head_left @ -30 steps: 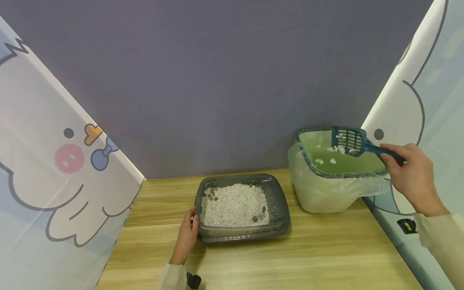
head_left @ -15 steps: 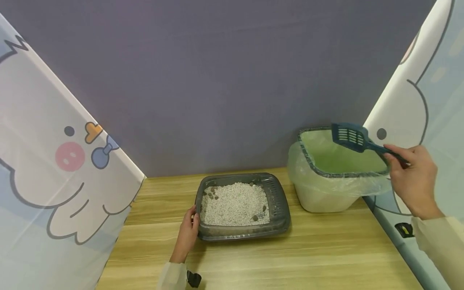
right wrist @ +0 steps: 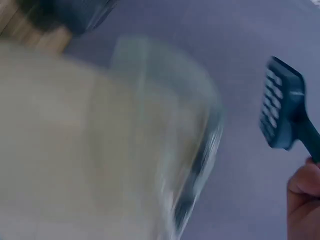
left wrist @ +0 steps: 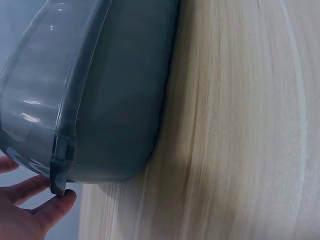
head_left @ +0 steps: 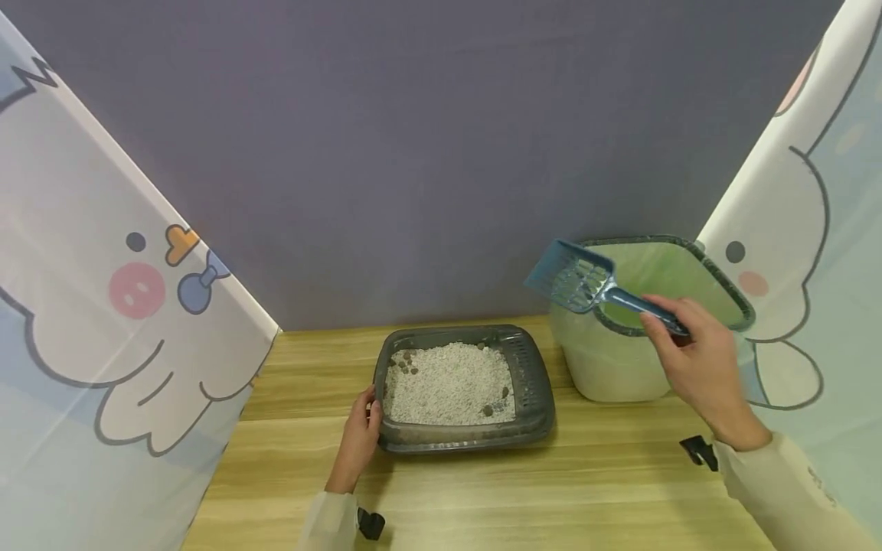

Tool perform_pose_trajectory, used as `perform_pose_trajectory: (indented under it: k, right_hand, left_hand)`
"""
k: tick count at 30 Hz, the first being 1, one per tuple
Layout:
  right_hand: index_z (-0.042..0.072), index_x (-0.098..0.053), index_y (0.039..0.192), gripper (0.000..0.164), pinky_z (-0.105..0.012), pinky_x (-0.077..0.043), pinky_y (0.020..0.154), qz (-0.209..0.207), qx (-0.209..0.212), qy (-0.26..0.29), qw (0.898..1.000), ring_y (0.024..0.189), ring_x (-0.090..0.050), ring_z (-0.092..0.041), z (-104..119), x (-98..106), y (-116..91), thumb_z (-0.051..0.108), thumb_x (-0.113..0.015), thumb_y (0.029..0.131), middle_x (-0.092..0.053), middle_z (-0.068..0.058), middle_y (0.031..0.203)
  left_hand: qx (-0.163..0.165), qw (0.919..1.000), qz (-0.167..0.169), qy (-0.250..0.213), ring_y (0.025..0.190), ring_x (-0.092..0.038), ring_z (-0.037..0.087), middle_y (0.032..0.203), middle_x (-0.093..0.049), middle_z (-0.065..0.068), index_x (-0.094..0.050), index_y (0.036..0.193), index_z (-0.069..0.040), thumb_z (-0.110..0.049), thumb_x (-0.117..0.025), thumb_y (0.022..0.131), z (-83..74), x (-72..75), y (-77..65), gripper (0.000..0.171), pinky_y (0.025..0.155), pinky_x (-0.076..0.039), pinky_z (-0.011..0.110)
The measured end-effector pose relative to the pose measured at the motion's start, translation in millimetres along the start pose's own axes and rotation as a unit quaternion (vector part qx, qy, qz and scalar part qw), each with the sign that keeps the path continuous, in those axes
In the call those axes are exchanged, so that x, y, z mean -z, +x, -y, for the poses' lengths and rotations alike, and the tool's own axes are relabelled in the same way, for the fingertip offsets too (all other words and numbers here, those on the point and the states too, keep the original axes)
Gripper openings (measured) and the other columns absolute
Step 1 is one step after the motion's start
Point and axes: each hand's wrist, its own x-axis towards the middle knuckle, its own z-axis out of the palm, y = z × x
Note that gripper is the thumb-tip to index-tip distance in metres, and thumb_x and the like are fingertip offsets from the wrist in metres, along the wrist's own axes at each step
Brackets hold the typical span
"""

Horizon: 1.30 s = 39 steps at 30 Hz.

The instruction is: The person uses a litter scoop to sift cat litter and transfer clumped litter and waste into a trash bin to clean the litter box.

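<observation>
A dark grey litter box (head_left: 462,442), filled with pale litter (head_left: 448,390), stands on the wooden table. Several brown clumps (head_left: 408,363) lie at its far left, with a few more near the right side. My left hand (head_left: 360,432) holds the box's left edge; the left wrist view shows thumb and fingers (left wrist: 30,190) at the rim's corner. With my right hand (head_left: 704,371) I grip the handle of a blue slotted litter scoop (head_left: 605,287). Its head is raised over the left rim of the bin (head_left: 606,375) and shows no clumps on it.
The bin, lined with a thin clear bag, stands right of the litter box. A grey cloth wall (head_left: 441,168) rises behind the wooden table (head_left: 296,436). Printed cartoon panels (head_left: 76,268) close off both sides.
White clumps dropped from the scoop into the bin a second ago. Since then my right hand has swung the scoop left, towards the litter box. My left hand keeps its place.
</observation>
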Motion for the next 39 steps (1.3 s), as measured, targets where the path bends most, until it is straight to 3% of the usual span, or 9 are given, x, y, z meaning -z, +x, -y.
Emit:
perform_pose_trajectory:
  k: [3, 5, 9, 12, 15, 23, 29, 35, 39]
  right_hand:
    - [0.006, -0.068, 0.114, 0.028, -0.017, -0.033, 0.046, 0.083, -0.004, 0.012, 0.997, 0.052, -0.038, -0.002, 12.6, -18.4, -5.4, 0.002, -0.069, 0.086, -0.051, 0.004, 0.077]
    - [0.005, -0.067, 0.114, 0.026, -0.019, -0.036, 0.047, 0.152, -0.018, 0.018, 0.988, 0.053, -0.039, -0.004, 17.9, -34.5, -10.8, 0.006, -0.067, 0.088, -0.052, 0.005, 0.079]
    - [0.003, -0.063, 0.117, 0.026, -0.029, -0.042, 0.054, 0.281, -0.081, 0.027, 0.956, 0.061, -0.048, -0.011, 20.0, -67.2, -26.9, 0.016, -0.059, 0.095, -0.057, -0.002, 0.087]
    - [0.002, -0.061, 0.118, 0.027, -0.038, -0.049, 0.068, 0.333, -0.107, 0.014, 0.937, 0.081, -0.059, -0.024, 17.0, -85.2, -38.8, 0.015, -0.059, 0.095, -0.060, -0.010, 0.101]
    - [0.001, -0.062, 0.118, 0.027, -0.047, -0.048, 0.079, 0.360, -0.109, -0.005, 0.927, 0.099, -0.059, -0.033, 16.1, -98.5, -46.7, 0.011, -0.062, 0.092, -0.059, -0.016, 0.115]
    - [0.000, -0.058, 0.123, 0.030, -0.047, -0.047, 0.077, 0.393, -0.147, 0.015, 0.907, 0.098, -0.057, -0.034, 21.0, -125.4, -57.5, 0.008, -0.058, 0.094, -0.056, -0.019, 0.117]
    - [-0.005, -0.055, 0.124, 0.030, -0.045, -0.046, 0.073, 0.394, -0.193, 0.022, 0.898, 0.091, -0.057, -0.030, 21.9, -149.2, -64.7, 0.010, -0.054, 0.097, -0.057, -0.019, 0.114]
    - [-0.004, -0.053, 0.128, 0.035, -0.051, -0.043, 0.086, 0.441, -0.213, -0.005, 0.872, 0.088, -0.059, -0.035, 28.4, -175.7, -61.5, 0.015, -0.050, 0.099, -0.062, -0.019, 0.108]
    - [-0.004, -0.057, 0.123, 0.032, -0.046, -0.047, 0.078, 0.453, -0.204, -0.017, 0.868, 0.071, -0.060, -0.023, 33.4, -194.9, -55.1, 0.015, -0.052, 0.099, -0.064, -0.010, 0.091]
  left_hand:
    - [0.005, 1.0000, -0.001, -0.007, 0.104, -0.056, 0.031, 0.135, -0.045, 0.020, -0.034, 0.143, -0.002, -0.029, -0.036, 0.104, -1.3, -0.5, 0.2, 0.047, 0.080, -0.048, 0.044]
    - [0.003, 1.0000, -0.003, -0.005, 0.103, -0.056, 0.030, 0.135, -0.045, 0.019, -0.035, 0.143, -0.003, -0.030, -0.036, 0.104, -1.9, -0.3, 0.4, 0.047, 0.080, -0.048, 0.044]
    - [-0.005, 0.9999, -0.010, -0.007, 0.103, -0.056, 0.031, 0.133, -0.046, 0.020, -0.035, 0.143, -0.002, -0.028, -0.037, 0.104, -4.5, -1.4, 2.4, 0.046, 0.080, -0.049, 0.044]
    - [-0.011, 0.9999, -0.005, -0.008, 0.104, -0.056, 0.031, 0.132, -0.046, 0.020, -0.035, 0.143, -0.002, -0.027, -0.037, 0.104, -6.4, -4.5, 4.9, 0.047, 0.080, -0.049, 0.044]
    - [-0.011, 0.9999, 0.000, -0.006, 0.105, -0.056, 0.031, 0.130, -0.047, 0.020, -0.034, 0.144, -0.003, -0.028, -0.037, 0.104, -8.3, -6.3, 6.2, 0.047, 0.080, -0.049, 0.043]
    - [-0.006, 1.0000, 0.000, -0.002, 0.103, -0.056, 0.030, 0.127, -0.048, 0.019, -0.035, 0.143, -0.002, -0.025, -0.038, 0.104, -12.5, -2.9, 6.7, 0.045, 0.079, -0.049, 0.042]
    - [-0.011, 0.9999, 0.000, -0.001, 0.104, -0.056, 0.031, 0.126, -0.049, 0.020, -0.035, 0.142, -0.001, -0.025, -0.039, 0.104, -13.2, 0.3, 5.1, 0.045, 0.082, -0.048, 0.044]
    - [-0.012, 0.9999, -0.002, 0.001, 0.104, -0.057, 0.031, 0.125, -0.049, 0.020, -0.036, 0.142, -0.002, -0.024, -0.039, 0.104, -11.2, 0.6, 2.8, 0.044, 0.082, -0.048, 0.044]
    - [-0.009, 0.9999, -0.007, -0.002, 0.104, -0.057, 0.031, 0.125, -0.049, 0.019, -0.036, 0.142, -0.002, -0.024, -0.039, 0.104, -9.9, 0.7, 0.7, 0.044, 0.082, -0.048, 0.044]
